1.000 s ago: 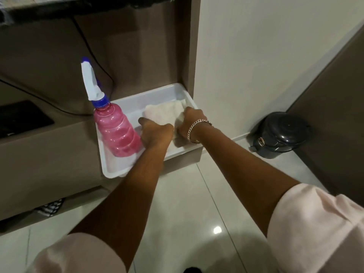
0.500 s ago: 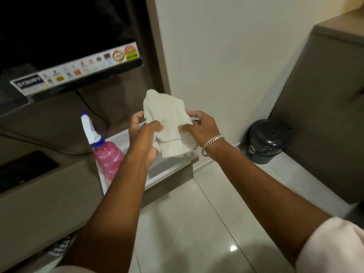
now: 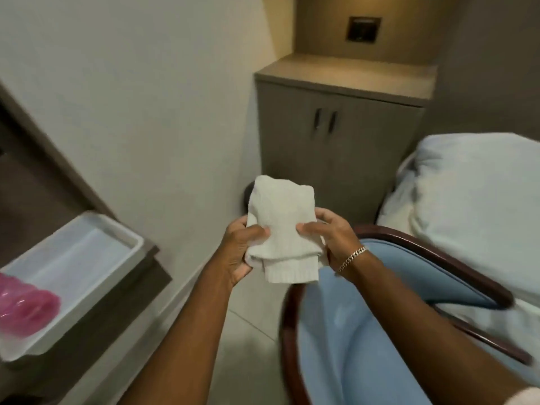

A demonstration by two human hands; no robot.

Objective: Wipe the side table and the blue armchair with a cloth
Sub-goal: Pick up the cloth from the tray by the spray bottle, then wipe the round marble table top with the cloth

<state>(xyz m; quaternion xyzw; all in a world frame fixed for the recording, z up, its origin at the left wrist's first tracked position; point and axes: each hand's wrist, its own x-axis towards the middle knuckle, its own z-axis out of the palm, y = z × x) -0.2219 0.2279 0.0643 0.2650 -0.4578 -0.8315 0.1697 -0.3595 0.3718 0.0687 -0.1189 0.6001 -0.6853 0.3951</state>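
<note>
A folded white cloth [image 3: 282, 226] is held up in front of me at chest height. My left hand [image 3: 238, 252] grips its left edge and my right hand [image 3: 331, 236], with a silver bracelet on the wrist, grips its right edge. Below and to the right of the cloth is the blue armchair [image 3: 336, 325] with a dark red wooden frame. Straight ahead against the wall stands the brown side table [image 3: 344, 77], a low cabinet with two doors, its top bare.
A white tray [image 3: 87, 252] sits on a brown shelf at the left, with a pink spray bottle [image 3: 26, 308] lying at its near end. A bed with pale bedding [image 3: 473, 200] is at the right, behind the armchair. Tiled floor lies between shelf and armchair.
Both hands lifted the cloth out of the white tray and carried it to the right. The view swung right, bringing the armchair, side table and bed into sight.
</note>
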